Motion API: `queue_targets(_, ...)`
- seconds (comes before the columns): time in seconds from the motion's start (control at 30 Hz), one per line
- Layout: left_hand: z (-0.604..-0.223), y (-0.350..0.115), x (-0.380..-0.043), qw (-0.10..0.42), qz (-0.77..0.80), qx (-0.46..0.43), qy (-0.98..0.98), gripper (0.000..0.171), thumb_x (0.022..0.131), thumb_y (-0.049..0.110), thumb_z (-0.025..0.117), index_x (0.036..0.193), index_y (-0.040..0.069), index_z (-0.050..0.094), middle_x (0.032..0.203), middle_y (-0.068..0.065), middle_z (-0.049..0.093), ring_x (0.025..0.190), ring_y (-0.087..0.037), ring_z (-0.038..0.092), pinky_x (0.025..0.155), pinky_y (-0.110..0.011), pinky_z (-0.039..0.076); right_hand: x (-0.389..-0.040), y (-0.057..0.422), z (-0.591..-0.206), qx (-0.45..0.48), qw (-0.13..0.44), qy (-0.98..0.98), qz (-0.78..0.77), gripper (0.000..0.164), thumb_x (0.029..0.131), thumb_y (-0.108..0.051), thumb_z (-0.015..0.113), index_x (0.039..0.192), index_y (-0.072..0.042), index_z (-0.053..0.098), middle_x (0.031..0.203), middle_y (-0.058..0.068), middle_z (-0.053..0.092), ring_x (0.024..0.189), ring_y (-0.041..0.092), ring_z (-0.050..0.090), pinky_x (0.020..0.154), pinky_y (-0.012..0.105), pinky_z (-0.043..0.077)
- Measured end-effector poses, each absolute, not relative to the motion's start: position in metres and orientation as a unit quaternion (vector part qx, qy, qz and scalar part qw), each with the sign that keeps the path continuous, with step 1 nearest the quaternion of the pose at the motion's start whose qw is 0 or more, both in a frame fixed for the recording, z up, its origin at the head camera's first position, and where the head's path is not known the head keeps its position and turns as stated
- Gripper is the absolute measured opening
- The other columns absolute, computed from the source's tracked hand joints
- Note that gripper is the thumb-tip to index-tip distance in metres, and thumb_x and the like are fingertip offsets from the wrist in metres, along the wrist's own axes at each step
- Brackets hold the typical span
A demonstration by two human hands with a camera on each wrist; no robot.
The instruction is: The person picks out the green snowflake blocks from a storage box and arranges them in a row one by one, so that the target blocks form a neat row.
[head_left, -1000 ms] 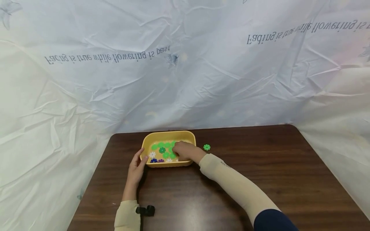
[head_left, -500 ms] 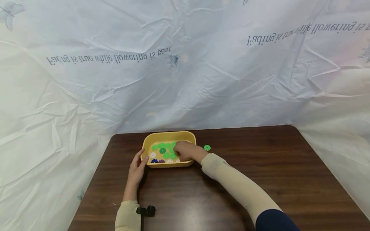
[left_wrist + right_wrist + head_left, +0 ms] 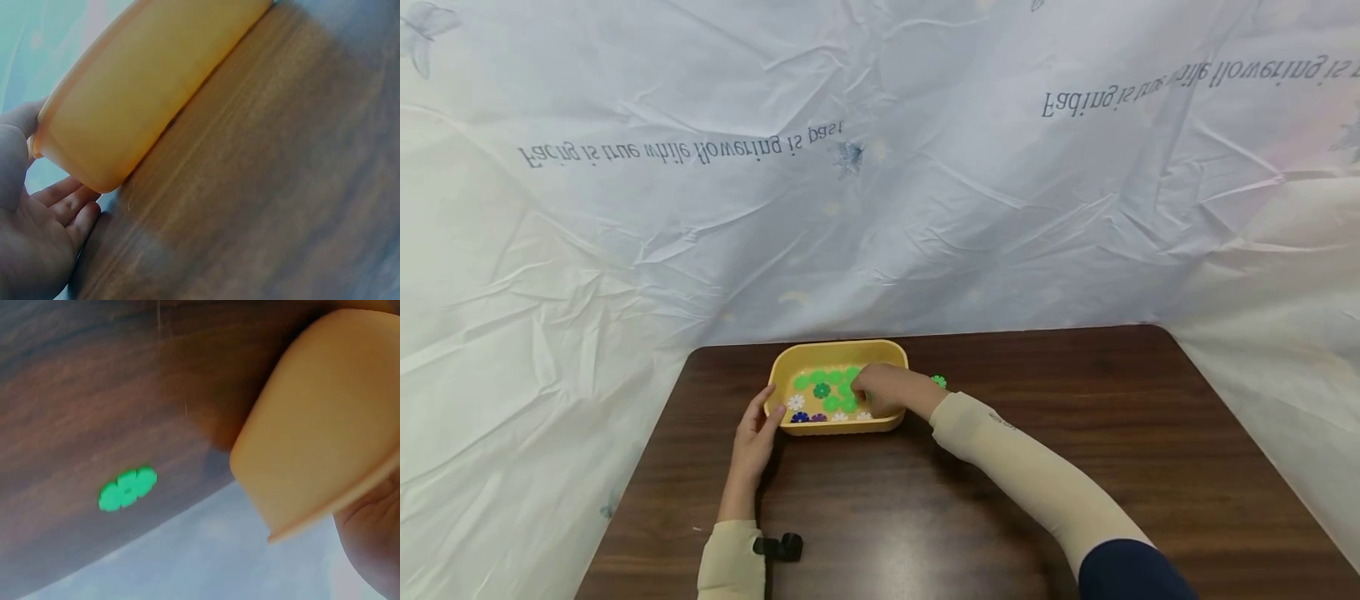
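A yellow plastic bin (image 3: 838, 428) sits near the table's back edge, with several flower-shaped plastic discs inside. Most discs are light green; one is a darker green disc (image 3: 822, 390), and others are white, blue and purple. My left hand (image 3: 754, 437) grips the bin's left end, thumb over the rim and fingers along the outer wall. My right hand (image 3: 887, 389) reaches into the bin's right half, fingers bent down among the light green discs (image 3: 849, 404). Its fingertips are hidden, in the right wrist view too, where the bin's wall covers them.
One loose green disc (image 3: 128, 489) lies on the table to the right of the bin, partly behind the right forearm in the head view. The brown wooden table (image 3: 865, 500) ends at a white printed cloth (image 3: 880, 208) behind. A black strap (image 3: 778, 547) is on the left wrist.
My right hand has shifted slightly right within the bin, and its forearm now partly covers the loose green disc. The left hand and the bin stay where they were.
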State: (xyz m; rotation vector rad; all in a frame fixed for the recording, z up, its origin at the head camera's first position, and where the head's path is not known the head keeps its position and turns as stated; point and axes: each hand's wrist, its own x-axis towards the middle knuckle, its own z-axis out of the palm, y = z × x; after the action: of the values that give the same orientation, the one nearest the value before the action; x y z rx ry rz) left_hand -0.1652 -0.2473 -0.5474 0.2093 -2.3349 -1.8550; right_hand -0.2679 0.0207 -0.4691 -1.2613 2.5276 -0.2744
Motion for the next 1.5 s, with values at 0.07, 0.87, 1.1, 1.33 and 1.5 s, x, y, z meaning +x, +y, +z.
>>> queue_targets(0.07,-0.547,-0.247,-0.164,0.079,-0.618,0.067,-0.779,0.054,0.111,0.019,0.058,0.160,0.005,0.042,0.170,-0.017,0.031,0.158,-0.035,0.021,0.125,-0.056,0.024,-0.267,0.024,-0.464,-0.442,0.152,0.879,-0.092,0.017,0.096,0.001,0.068,0.086,-0.011,0.062,0.076,-0.006,0.038,0.069,0.011,0.028,0.064,0.030,0.028)
queue_targets(0.87,-0.544,-0.250,-0.158,0.084,-0.606,0.064,-0.788,0.056,0.110,0.025,0.059,0.161,0.008,0.042,0.170,-0.016,0.030,0.158,-0.037,0.021,0.125,-0.058,0.024,-0.267,0.059,-0.423,-0.476,0.138,0.866,-0.068,0.026,0.097,0.003,0.071,0.121,-0.006,0.078,0.123,0.007,0.073,0.116,0.025,0.067,0.094,0.037,0.057)
queue_targets(1.1,-0.548,-0.245,-0.160,0.089,-0.610,0.054,-0.786,0.056,0.110,0.030,0.060,0.160,0.010,0.045,0.170,-0.015,0.032,0.158,-0.036,0.022,0.125,-0.057,0.024,-0.269,0.078,-0.416,-0.471,0.130,0.870,-0.072,0.023,0.095,0.001,0.075,0.118,-0.004,0.078,0.118,0.007,0.074,0.112,0.027,0.066,0.095,0.040,0.056)
queue_targets(1.33,-0.551,-0.246,-0.162,0.092,-0.602,0.052,-0.792,0.056,0.110,0.031,0.060,0.160,0.010,0.045,0.170,-0.016,0.032,0.158,-0.038,0.023,0.125,-0.058,0.024,-0.272,0.095,-0.417,-0.463,0.123,0.873,-0.090,0.020,0.094,0.002,0.074,0.113,-0.002,0.077,0.110,0.009,0.074,0.104,0.028,0.068,0.088,0.039,0.057)
queue_targets(1.5,-0.550,-0.247,-0.161,0.089,-0.606,0.052,-0.789,0.057,0.110,0.031,0.060,0.160,0.010,0.044,0.170,-0.015,0.032,0.158,-0.036,0.022,0.126,-0.056,0.023,-0.277,0.106,-0.422,-0.443,0.125,0.883,-0.091,0.019,0.094,0.001,0.077,0.112,-0.006,0.075,0.108,0.007,0.072,0.100,0.025,0.065,0.083,0.038,0.055)
